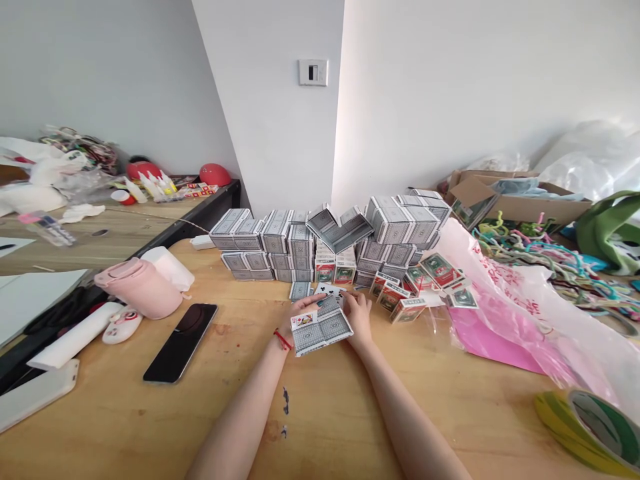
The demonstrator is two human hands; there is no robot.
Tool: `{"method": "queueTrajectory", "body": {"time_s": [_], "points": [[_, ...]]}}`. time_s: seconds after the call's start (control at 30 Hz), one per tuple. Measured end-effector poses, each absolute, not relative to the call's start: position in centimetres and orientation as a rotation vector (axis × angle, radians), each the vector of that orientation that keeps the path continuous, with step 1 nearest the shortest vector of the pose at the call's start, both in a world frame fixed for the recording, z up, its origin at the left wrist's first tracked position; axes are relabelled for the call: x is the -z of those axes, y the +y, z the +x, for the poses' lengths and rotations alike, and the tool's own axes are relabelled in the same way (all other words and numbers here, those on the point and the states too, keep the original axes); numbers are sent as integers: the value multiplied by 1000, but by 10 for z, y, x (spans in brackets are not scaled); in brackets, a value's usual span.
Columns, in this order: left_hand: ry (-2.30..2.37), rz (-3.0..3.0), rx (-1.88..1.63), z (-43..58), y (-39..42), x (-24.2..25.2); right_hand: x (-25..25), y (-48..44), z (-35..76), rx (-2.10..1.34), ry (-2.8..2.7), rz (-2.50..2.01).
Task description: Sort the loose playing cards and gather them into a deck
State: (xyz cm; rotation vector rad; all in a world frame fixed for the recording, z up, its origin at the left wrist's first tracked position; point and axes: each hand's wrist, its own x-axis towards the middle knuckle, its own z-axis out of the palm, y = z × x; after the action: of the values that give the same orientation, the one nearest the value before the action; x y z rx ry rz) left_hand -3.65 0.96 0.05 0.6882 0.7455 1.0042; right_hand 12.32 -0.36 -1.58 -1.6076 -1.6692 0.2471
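Both hands are together at the middle of the desk, around a piece made of folded playing cards (323, 331) with grey patterned backs and a red-marked face card on top. My left hand (295, 313) is closed on its left side, the thumb hidden beneath the piece. My right hand (359, 317) has bent fingers pinching at the upper right edge, by a card with black clubs (327, 289). Exactly which layer the right fingertips grip is partly hidden. Just behind lies a grey-backed card (300, 291). A red string bracelet (283, 339) circles the left wrist.
Block-like stacks of folded cards (240, 230) line the wall, with an open V-shaped piece (340, 230) on top. Card boxes (407, 310) and pink plastic wrap (500, 333) lie right, tape (585, 427) nearer. A phone (181, 343) and pink cup (143, 287) are left.
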Motion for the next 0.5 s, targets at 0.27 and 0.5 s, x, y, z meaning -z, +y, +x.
{"method": "queueTrajectory", "body": {"time_s": [0.27,0.5], "points": [[701,610,-1116,-42,10,-5,15,-5,120,-310,-1718,-1643],[724,562,-1258,-35,12,2,24,3,125,-508,-1387,-1510]]}}
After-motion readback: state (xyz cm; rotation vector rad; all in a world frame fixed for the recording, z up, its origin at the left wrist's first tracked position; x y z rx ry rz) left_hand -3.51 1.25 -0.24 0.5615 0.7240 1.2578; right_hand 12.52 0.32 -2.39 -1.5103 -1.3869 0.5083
